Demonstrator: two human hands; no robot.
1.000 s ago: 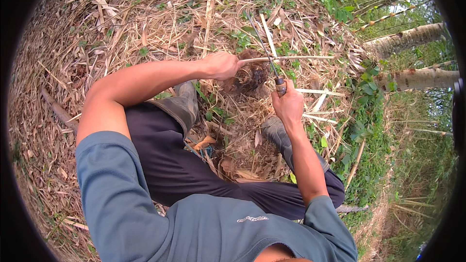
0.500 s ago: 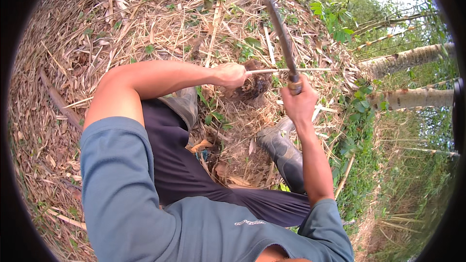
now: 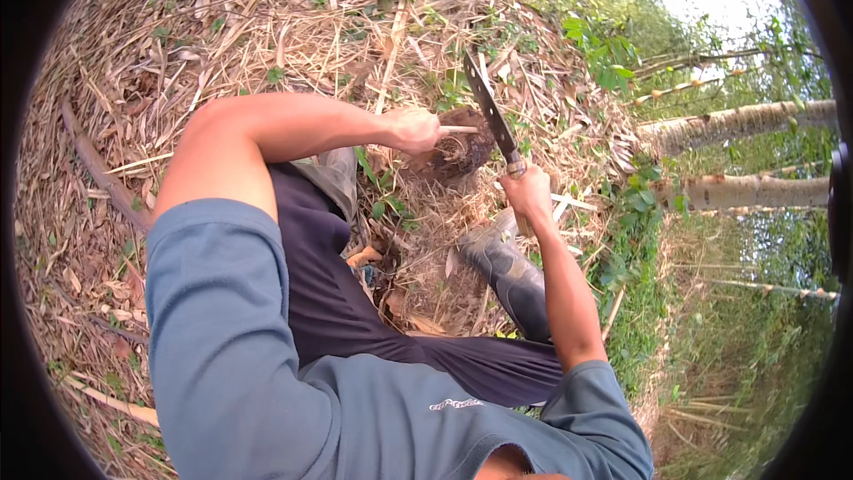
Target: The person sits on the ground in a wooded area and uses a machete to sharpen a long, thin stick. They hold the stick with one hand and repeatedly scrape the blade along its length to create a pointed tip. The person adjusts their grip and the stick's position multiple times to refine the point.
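Observation:
A thin pale stick (image 3: pixel 460 129) juts from my left hand (image 3: pixel 413 131), which is closed around it over a dark, fibrous stump (image 3: pixel 464 156). My right hand (image 3: pixel 530 190) is wrapped round the handle of a machete (image 3: pixel 490 111). Its dark blade has a row of holes and slants up and to the left, the tip beyond the stump. Between the blade and the stick's visible end there is a small gap.
Dry leaves and straw litter (image 3: pixel 293 44) cover the ground. A dark rubber boot (image 3: pixel 511 280) stands on the right, another boot (image 3: pixel 336 180) on the left. Pale trunks (image 3: pixel 755 191) and green undergrowth rise at the right. A curved branch (image 3: pixel 98 164) lies far left.
The machete has come down and left, its blade now flat-side visible beside the stump. The stick, earlier reaching past the right hand, shows only a short length. My left hand has barely moved.

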